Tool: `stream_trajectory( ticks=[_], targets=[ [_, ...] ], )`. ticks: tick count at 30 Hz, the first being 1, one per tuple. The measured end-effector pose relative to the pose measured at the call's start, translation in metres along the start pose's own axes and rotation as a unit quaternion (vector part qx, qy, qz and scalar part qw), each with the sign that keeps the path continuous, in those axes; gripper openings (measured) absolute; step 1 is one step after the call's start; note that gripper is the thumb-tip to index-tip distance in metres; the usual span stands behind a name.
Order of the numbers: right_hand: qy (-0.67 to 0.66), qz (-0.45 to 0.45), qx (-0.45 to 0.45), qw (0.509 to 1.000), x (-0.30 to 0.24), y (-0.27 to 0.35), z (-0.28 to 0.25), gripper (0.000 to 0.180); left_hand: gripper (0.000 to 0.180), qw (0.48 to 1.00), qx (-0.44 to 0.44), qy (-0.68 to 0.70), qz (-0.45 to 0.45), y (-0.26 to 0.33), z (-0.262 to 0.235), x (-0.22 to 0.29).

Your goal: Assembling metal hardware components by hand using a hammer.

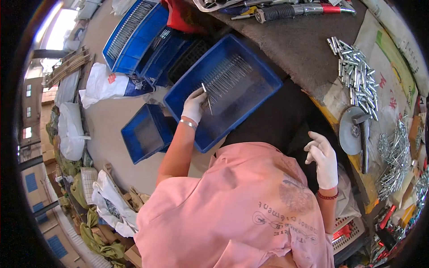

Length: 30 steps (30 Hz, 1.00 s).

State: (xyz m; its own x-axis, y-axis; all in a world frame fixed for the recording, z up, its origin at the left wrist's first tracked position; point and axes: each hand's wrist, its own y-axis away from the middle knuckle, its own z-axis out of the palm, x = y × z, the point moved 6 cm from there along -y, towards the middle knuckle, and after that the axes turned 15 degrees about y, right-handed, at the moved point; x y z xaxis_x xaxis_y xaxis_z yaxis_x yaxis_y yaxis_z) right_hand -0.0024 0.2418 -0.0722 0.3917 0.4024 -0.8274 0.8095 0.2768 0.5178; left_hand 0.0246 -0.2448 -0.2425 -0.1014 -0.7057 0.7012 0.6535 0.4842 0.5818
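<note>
My left hand (pixel 194 106), in a white glove, is closed on a thin metal rod (pixel 210 105) with a thicker silver piece at its upper end. It hangs over the left side of a large blue crate (pixel 230 125). In this crate, rows of similar slim metal rods (pixel 229 76) lie side by side. My right hand (pixel 323 160), also gloved, is raised by the edge of the workbench. Its fingers are apart and loosely bent, with nothing visible in them. Nearest to it on the bench is a round grey metal disc (pixel 351 131) with a hammer-like tool (pixel 363 143) on it.
Short silver tubes (pixel 355 73) are heaped on the bench, with thin metal parts (pixel 395 161) nearer me. A tool with a ribbed black grip (pixel 279 13) lies at the far edge. A smaller blue bin (pixel 145 134) and a rod-filled blue crate (pixel 129 33) stand left.
</note>
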Motion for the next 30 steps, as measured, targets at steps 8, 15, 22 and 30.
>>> stream_trajectory(
  ticks=[8, 15, 22, 30],
  targets=[
    [0.004, 0.037, 0.021, 0.999, 0.017, -0.004, -0.004, 0.046, 0.032, 0.935, 0.216, -0.246, 0.141, -0.024, -0.056, 0.015],
    [-0.016, 0.081, 0.024, 0.996, 0.049, -0.005, 0.001, 0.045, 0.038, 0.768, 0.308, -0.534, 0.173, -0.057, -0.091, -0.012],
    [-0.017, 0.095, 0.028, 0.995, 0.061, 0.002, -0.007, 0.045, 0.035, 0.760, 0.298, -0.544, 0.194, -0.124, -0.167, -0.018],
    [-0.015, 0.105, 0.053, 0.993, 0.062, 0.001, -0.003, 0.045, 0.033, 0.758, 0.279, -0.562, 0.178, -0.097, -0.101, -0.021]
  ],
)
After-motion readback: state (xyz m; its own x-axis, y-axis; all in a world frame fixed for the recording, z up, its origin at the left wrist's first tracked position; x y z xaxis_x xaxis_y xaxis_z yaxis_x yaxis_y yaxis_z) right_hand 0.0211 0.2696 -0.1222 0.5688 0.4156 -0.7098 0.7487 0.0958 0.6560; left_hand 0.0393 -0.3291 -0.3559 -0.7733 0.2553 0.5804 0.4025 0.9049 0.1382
